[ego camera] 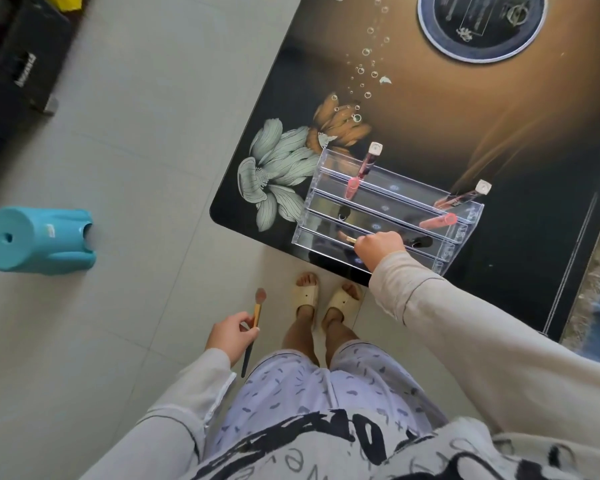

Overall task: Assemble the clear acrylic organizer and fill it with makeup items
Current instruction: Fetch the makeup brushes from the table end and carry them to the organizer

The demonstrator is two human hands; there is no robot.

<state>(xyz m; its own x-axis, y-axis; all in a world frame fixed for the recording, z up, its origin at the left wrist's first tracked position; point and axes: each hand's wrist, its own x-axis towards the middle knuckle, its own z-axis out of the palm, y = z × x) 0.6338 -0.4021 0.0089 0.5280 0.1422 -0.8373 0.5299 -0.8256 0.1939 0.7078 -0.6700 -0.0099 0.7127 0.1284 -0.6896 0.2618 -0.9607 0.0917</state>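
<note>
— What sort of table is that?

— A glossy dark table point(430, 116) with a rounded corner, printed with pale and orange flowers and a trail of bubbles. There's a round black panel point(482, 26) set in it, far beyond the right hand. The floor point(136, 150) is pale matt tile, and a teal plastic stool point(39, 239) sits well off to the left of the left hand.

— And the organizer?

— The clear acrylic organizer point(388, 202) stands at the table's near edge, all hard, see-through stepped troughs. The right hand point(380, 247) is over its front rows, fingers curled round a small brush point(350, 239). The gold ferrule pokes out left of the knuckles. Slim gloss tubes point(364, 169) with square pale caps lean in the rows beyond that hand.

— The other hand?

— The left hand point(231, 332) hangs off the table, over the tiles. It pinches a long brush point(255, 320) with pink bristles, a gold ferrule and a dark handle.
</note>
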